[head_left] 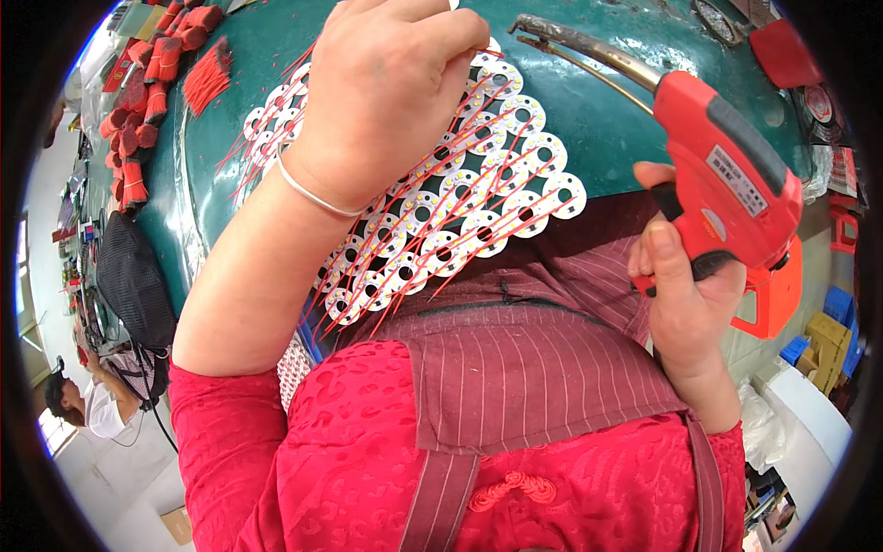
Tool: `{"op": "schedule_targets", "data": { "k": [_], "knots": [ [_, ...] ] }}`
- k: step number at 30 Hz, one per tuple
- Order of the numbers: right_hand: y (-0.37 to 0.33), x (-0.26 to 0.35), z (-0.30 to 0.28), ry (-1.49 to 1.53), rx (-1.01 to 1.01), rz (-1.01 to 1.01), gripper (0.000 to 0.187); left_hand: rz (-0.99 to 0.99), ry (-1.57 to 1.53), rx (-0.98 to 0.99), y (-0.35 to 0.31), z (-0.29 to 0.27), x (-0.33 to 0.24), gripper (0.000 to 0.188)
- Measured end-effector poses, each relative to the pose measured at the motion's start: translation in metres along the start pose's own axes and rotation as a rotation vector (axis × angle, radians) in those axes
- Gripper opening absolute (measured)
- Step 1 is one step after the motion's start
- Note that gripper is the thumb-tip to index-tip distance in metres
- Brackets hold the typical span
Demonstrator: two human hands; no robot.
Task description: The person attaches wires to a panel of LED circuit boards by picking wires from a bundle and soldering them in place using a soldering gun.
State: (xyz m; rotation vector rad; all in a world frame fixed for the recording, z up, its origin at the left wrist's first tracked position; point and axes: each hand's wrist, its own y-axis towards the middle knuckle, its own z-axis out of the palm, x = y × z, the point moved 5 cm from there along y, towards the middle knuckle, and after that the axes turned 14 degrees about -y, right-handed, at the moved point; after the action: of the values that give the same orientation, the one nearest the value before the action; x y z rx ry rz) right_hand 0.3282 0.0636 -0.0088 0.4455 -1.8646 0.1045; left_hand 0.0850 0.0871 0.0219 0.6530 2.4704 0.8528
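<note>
A panel of joined white ring-shaped LED boards (pixel 511 207) lies at the near edge of the green table, with many thin red wires running slantwise across it. Over the panel's far part is my left hand (pixel 395 83), its thumb and forefinger pinched on a red wire whose end shows beside the fingertips. The other fingers are partly cut off by the upper edge. My right hand (pixel 685 294) is wrapped round the handle of a red and black soldering gun (pixel 736 175). The gun's metal tip and thin feed tube point up and left, apart from my left hand.
Loose red wires (pixel 207 78) and several tied red bundles (pixel 164 60) lie on the green table (pixel 607 138) at far left. A black mesh chair back (pixel 133 276) stands left, with a person in white (pixel 103 414) beyond. An orange stool (pixel 768 304) is at right.
</note>
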Motion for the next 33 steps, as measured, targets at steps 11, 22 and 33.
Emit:
{"op": "schedule_targets", "data": {
  "k": [11,22,33],
  "knots": [
    [-0.0001,0.0005,-0.0005,0.001,0.009,0.021,0.032,-0.127,-0.074,0.147,-0.0060,0.0032,0.0026,0.011],
    [-0.0020,0.0001,0.0004,-0.005,-0.008,0.029,0.035,-0.128,-0.075,0.096,-0.0047,-0.0009,-0.0005,0.014],
    [-0.0069,-0.0052,0.0005,-0.050,0.025,0.014,0.032,-0.085,-0.022,0.128,-0.0077,0.0030,0.0016,0.011]
  ]
}}
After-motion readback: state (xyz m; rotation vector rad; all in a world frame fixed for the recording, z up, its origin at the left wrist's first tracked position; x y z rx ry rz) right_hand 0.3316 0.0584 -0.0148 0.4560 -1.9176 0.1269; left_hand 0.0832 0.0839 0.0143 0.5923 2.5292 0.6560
